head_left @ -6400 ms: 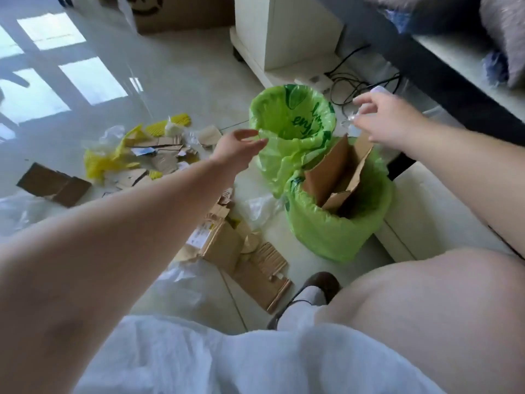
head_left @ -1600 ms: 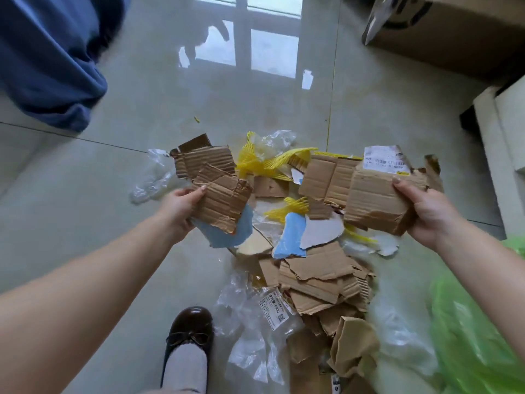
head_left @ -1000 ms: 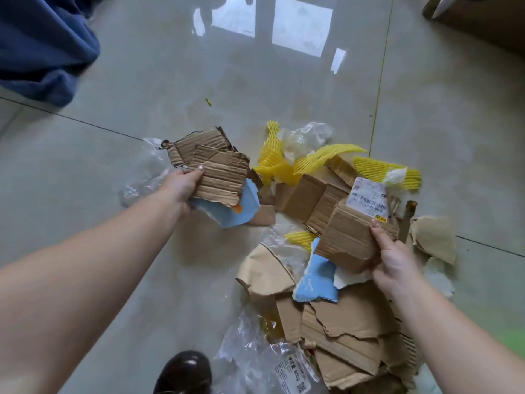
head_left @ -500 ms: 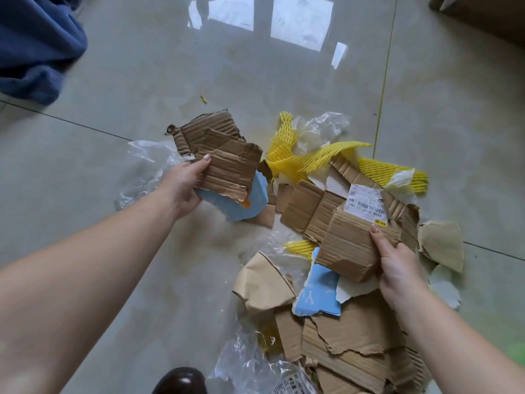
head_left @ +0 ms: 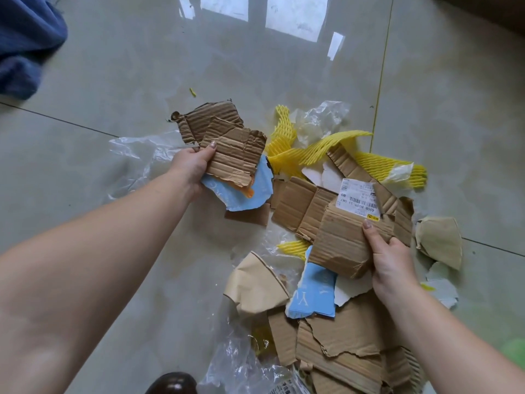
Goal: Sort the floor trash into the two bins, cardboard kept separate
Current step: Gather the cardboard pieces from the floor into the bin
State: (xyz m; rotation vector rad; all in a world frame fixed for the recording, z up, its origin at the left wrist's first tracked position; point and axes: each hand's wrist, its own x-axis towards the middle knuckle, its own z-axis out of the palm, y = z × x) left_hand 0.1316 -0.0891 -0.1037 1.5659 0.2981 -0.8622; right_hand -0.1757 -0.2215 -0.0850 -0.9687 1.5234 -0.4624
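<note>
Both hands have lifted their cardboard slightly off the pile. Left hand (head_left: 191, 166) pinches a corrugated stack (head_left: 227, 149) with a blue scrap; right hand (head_left: 389, 260) grips the labelled cardboard piece (head_left: 343, 240). Binning presumably follows; only a green edge shows at right.

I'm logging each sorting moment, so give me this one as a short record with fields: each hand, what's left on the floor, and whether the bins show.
left hand: grips a stack of torn cardboard pieces with a blue card beneath
right hand: grips a cardboard piece with a shipping label
floor: torn cardboard, yellow foam netting, clear plastic film
bins: only a green blur at the lower right edge
</note>
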